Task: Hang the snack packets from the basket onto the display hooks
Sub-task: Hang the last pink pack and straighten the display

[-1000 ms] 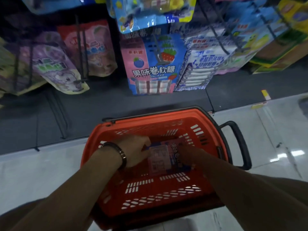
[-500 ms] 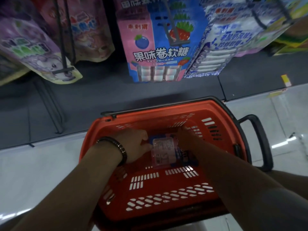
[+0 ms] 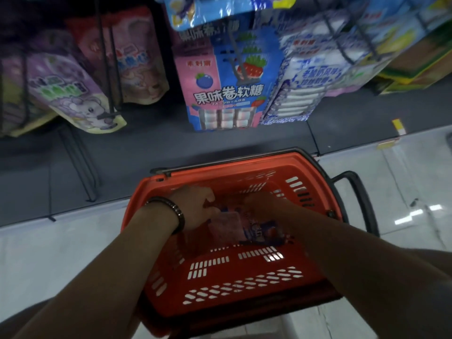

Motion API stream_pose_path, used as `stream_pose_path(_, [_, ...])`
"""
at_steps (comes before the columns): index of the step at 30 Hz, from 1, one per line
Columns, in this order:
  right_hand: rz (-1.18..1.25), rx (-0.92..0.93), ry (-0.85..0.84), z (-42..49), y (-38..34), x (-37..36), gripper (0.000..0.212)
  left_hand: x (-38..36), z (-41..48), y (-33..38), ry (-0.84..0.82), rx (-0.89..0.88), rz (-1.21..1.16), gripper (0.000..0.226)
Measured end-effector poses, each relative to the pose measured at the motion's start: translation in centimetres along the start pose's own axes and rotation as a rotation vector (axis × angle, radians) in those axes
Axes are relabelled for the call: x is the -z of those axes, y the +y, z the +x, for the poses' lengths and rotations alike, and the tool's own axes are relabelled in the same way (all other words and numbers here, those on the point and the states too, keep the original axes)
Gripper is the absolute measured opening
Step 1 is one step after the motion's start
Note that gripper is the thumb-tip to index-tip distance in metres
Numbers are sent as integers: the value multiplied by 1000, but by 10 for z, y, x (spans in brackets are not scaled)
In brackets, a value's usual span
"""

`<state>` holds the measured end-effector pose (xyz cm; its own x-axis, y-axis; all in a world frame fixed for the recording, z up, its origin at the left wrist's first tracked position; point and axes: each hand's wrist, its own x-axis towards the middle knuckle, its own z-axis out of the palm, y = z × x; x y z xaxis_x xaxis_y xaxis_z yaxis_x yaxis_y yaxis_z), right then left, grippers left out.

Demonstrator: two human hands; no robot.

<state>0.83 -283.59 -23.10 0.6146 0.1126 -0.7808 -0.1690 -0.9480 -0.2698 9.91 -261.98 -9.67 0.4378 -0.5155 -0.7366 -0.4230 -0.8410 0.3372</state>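
Observation:
An orange shopping basket stands on the pale floor below me. Both my hands are down inside it. My left hand, with a dark bracelet at the wrist, grips the left edge of a pink and blue snack packet lying on the basket floor. My right hand holds the same packet at its upper right side; its fingers are partly hidden. Above the basket, a pink and blue candy packet hangs on a black display hook.
More packets hang on hooks: a purple one at left, a red one beside it, white and blue ones at right. The dark shelf base runs behind the basket. The basket's black handle juts right.
Both hands stay in the basket on the packet. My left hand has slid further over its left edge, and the packet has turned slightly. The view has tilted up a little.

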Motion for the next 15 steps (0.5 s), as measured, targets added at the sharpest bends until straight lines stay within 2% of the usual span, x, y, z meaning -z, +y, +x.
stream_pose_path(3, [-70,80,-85,-24,-22,40,32,1,-7,5,64,-18,-24,51])
stream_pose_path(5, [-117,158,-86,-39,-37,70,22,-1,-13,10,118,-28,-36,59])
stream_pose_path(7, [-223,145,-80,-63,-53,103,10,-5,-21,14,174,-52,-48,65])
stream_pose_path(9, [-326,195,-55,-93,-69,132,15,-12,-28,18,214,-85,-89,62])
stream_pose_path(11, [-354,248,22,-126,-87,155,16,-16,-39,22,237,-127,-174,65])
stream_pose_path(13, [-378,285,126,-152,-91,171,18,-18,-52,29,302,-153,-329,52])
stream_pose_path(15, [-283,353,299,-177,-85,179,33,-23,-57,28,411,-167,-501,45])
